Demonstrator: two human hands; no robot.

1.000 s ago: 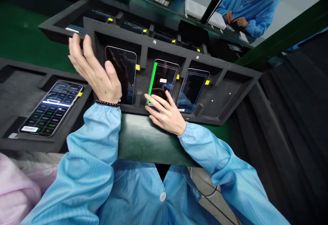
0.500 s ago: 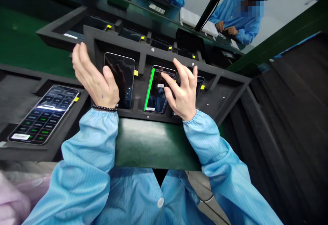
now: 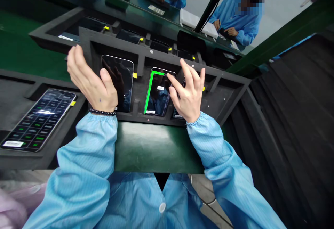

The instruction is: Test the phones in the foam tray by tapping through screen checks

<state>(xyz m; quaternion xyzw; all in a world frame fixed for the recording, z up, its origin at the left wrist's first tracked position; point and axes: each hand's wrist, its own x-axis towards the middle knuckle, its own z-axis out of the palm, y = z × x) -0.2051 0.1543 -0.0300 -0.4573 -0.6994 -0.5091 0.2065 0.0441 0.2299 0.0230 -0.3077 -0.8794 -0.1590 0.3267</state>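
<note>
A smartphone [image 3: 156, 93] lies in a slot of the black foam tray [image 3: 142, 119]. Its dark screen has a grid border, green along the left side and most of the top. The index fingertip of my right hand [image 3: 188, 95] is at the top edge of that screen, the other fingers spread and holding nothing. Beneath this hand sits another phone [image 3: 177, 112], mostly covered. My left hand [image 3: 94, 79] is open, fingers stretched, over the tray's left end beside a dark-screened phone [image 3: 124, 83]. Whether it touches the tray or that phone I cannot tell.
At left, a phone [image 3: 39, 121] with a grid of tiles lies in another foam tray [image 3: 56, 149]. Behind, a further tray [image 3: 44, 32] holds several phones. Two people in blue coats [image 3: 245, 24] handle things beyond the green bench [image 3: 159, 145]. Stacked black foam [image 3: 284, 117] stands at right.
My right index finger has moved rightward along the top of the phone's screen, and green now fills most of the top border. My left hand keeps its pose; the view has shifted slightly.
</note>
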